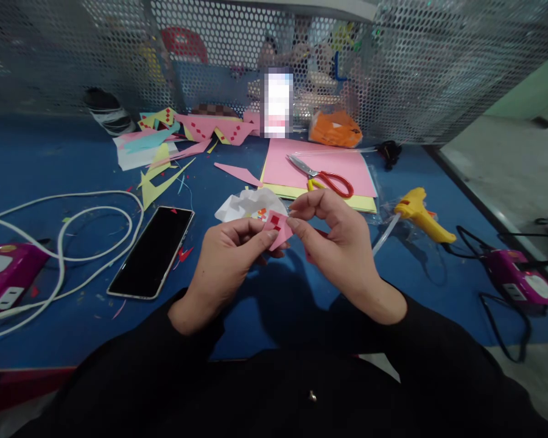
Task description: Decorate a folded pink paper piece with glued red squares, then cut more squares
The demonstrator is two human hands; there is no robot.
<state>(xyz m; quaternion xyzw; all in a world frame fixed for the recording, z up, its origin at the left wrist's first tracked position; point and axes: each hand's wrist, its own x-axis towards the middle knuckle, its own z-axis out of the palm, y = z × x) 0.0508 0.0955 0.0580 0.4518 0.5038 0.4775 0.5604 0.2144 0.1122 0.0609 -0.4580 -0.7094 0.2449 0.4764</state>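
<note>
Fingertips of our left hand [226, 258] and right hand [335, 243] pinch a small pink paper piece with red squares [277, 228] between them above the blue table [278, 304]; it seems tilted, long axis toward upper left. White crumpled paper [244, 204] lies just behind, red-handled scissors [322, 176] and black phone [153, 250] nearby.

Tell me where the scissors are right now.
In the head view, the red-handled scissors lie on the pink paper sheet, beyond the right hand and left of the yellow glue gun.

Your blue table [301, 304] carries a phone [153, 250], white cable [68, 243], pink paper sheets [319, 167] under scissors [322, 176], a glue gun [420, 213] and paper scraps [164, 158].
</note>
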